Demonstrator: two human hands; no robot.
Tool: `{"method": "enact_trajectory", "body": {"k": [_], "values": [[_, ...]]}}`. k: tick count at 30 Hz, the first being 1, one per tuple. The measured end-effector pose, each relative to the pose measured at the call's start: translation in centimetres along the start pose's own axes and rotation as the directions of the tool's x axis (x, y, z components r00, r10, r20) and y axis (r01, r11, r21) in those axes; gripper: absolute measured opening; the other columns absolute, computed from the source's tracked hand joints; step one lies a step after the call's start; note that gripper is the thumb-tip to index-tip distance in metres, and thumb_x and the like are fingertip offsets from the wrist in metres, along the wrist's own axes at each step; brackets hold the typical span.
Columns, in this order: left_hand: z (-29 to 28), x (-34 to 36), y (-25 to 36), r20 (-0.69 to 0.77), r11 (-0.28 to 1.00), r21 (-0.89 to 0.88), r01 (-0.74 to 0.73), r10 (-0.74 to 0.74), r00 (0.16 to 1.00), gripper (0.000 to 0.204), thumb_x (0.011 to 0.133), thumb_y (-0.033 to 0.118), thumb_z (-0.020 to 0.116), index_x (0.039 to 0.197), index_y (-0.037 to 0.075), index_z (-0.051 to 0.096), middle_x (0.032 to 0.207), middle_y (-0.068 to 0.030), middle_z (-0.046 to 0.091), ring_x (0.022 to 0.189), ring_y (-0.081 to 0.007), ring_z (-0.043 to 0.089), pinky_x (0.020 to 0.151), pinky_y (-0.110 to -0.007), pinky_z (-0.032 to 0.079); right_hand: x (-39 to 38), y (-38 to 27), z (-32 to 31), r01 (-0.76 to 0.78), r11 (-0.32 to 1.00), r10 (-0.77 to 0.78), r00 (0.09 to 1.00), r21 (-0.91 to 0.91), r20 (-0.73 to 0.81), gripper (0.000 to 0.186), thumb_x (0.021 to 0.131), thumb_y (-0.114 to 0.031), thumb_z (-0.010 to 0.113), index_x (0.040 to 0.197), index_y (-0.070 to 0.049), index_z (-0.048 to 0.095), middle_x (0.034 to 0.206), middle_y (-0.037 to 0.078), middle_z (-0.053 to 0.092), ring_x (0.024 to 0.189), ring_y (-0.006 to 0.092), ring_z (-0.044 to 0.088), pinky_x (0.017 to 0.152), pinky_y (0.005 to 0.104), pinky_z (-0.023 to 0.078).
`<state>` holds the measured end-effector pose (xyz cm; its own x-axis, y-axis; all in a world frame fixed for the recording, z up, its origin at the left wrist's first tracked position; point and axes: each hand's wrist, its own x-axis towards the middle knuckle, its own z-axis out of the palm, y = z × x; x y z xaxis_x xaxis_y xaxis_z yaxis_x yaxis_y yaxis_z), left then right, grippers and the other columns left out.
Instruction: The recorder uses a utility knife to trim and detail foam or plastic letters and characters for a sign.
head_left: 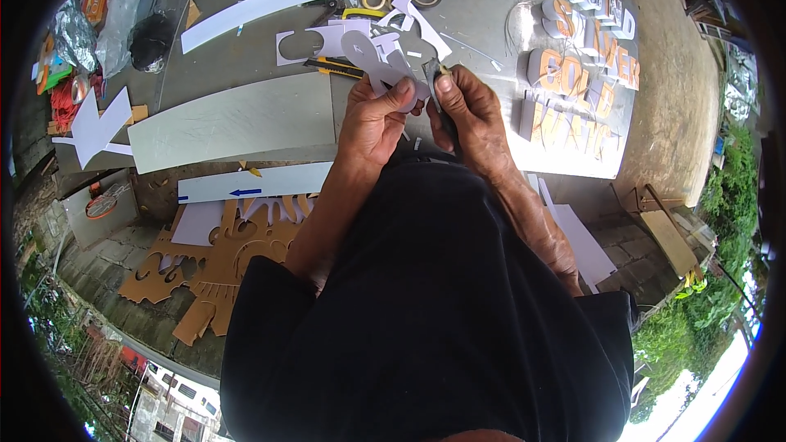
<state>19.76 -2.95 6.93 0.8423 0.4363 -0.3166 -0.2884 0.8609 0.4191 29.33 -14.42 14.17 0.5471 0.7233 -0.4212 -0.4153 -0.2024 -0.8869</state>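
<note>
Clearly midway: left hand [378,119] pinching a grey cut-out letter shape [378,61], fingers closed on its lower edge, holding it up above the grey surface [246,119]. Right hand [468,106] wrapped shut around a dark utility knife [435,86], blade end against the shape's edge. Already finished, by the look of it: rows of orange-and-white built-up letters [577,74] to the right. Left lying about: white offcuts [327,41] and a long white strip [282,0] beyond the hands.

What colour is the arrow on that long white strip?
Blue: the arrow on the strip, in the head view.
</note>
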Motion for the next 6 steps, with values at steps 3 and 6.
{"method": "enact_trajectory", "body": {"k": [3, 6], "values": [[-0.5, 0.1, 0.0, -0.006, 1.0, 0.018, 0.01, -0.01, 1.0, 0.024, 0.089, 0.003, 0.07, 0.111, 0.009, 0.064, 0.098, -0.0031, 0.069, 0.086, -0.0148, 0.064, 0.068, -0.032, 0.049, -1.0, 1.6, -0.6, -0.023, 0.998, 0.022, 1.0, -0.051, -0.023, 0.035, 0.103, -0.037, 0.053, 0.084, -0.008, 0.05, 0.062, 0.002, 0.052, 0.044, 0.0078, 0.043, 0.04, 0.0221, 0.032], [-1.0, -0.1, -0.6, -0.017, 1.0, -0.01, 0.012, -0.012, 1.0, 0.025, 0.089, 0.003, 0.07, 0.112, 0.009, 0.064, 0.1, -0.0028, 0.069, 0.089, -0.0149, 0.064, 0.07, -0.032, 0.049, -0.7, 1.5, -1.0, -0.025, 0.999, 0.023, 0.998, -0.028, -0.053, 0.034, 0.102, -0.036, 0.055, 0.084, -0.007, 0.05, 0.063, 0.003, 0.052, 0.043, 0.008, 0.043, 0.039, 0.0221, 0.033]]}}
